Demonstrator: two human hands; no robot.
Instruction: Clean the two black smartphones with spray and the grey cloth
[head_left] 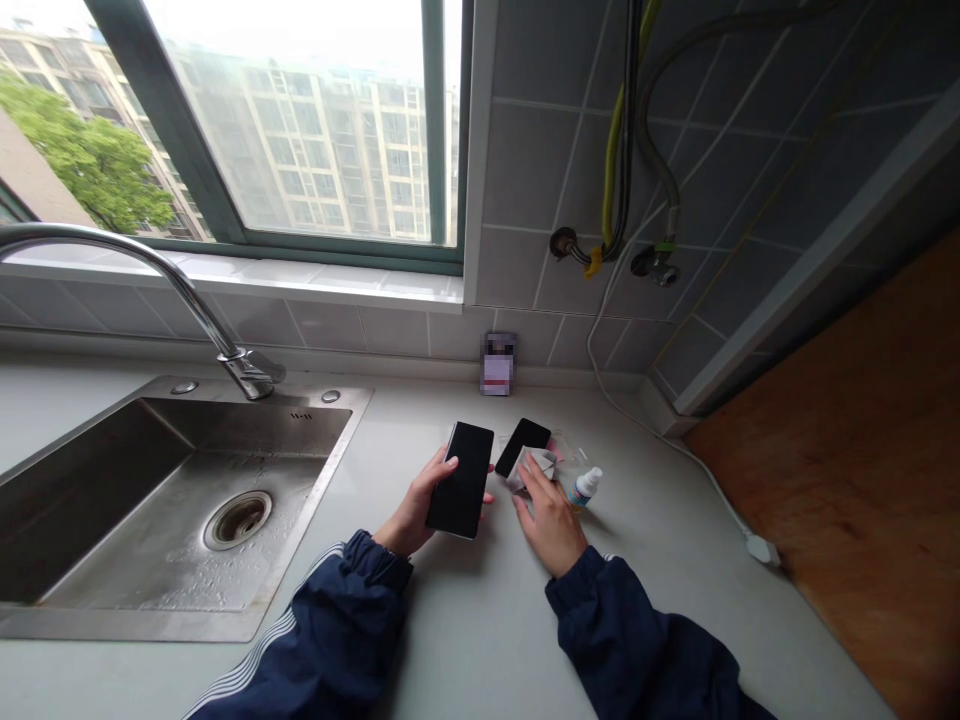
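- Sink [313, 500]: steel, at far left; its right rim runs slantwise, with a strip of counter [480, 640] between it and the left hand.
- Left hand [418, 505]: closed about a dark phone [461, 480], thumb on the near face, fingertips showing past the right edge. Phone tilted, dark face up.
- Small upright item [498, 365]: against the tiled wall beyond both hands; face blurred.
- Second phone [517, 447]: on the counter, just right of the held one, a narrow gap between.
- White wipe [544, 460]: crumpled, overlapping the second phone's lower right part.
- Right hand [556, 530]: partly open, fingers slightly bent onto the wipe; whether they grip it cannot be told.
- Bottle [586, 486]: white-capped, just beside the right hand.
- Wooden panel [862, 500]: bounds the counter at right, well apart from the right hand.
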